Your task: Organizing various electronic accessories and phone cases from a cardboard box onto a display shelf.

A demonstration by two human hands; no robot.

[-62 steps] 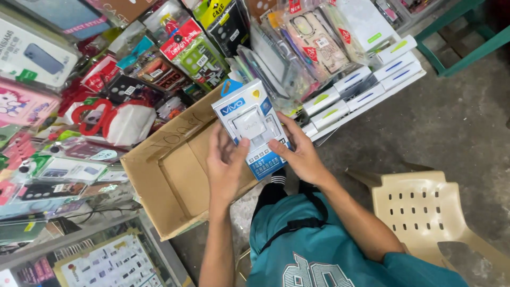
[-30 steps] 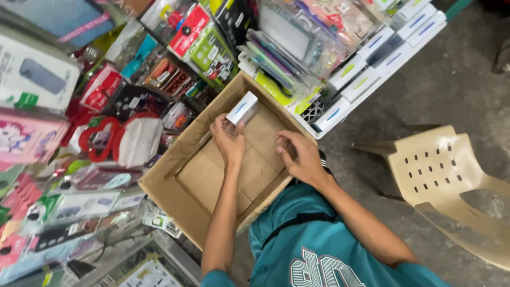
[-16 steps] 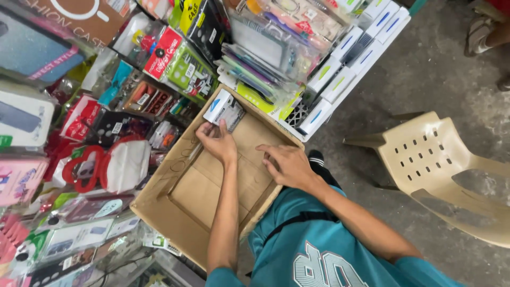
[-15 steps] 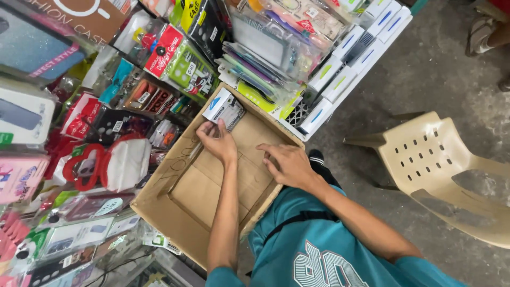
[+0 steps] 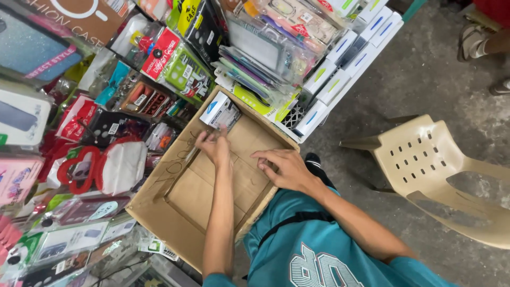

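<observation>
A cardboard box lay open in front of the person, its flaps spread outward, set among racks of packaged phone accessories. A small white-and-blue carton stood in the far corner of the box, leaning against the far wall.

The left hand reached into the box, just beside the carton. Its fingers were partly curled and blurred by motion; whether they touched the carton could not be told, and nothing was visibly pinched. The right hand lay flat on the box's right rim, fingers spread, palm down, gripping nothing.

The person wore a teal shirt crossed by a dark strap. A beige plastic chair stood on the concrete floor to the right, well apart from the box. Another person's sandalled foot showed at the upper right.
</observation>
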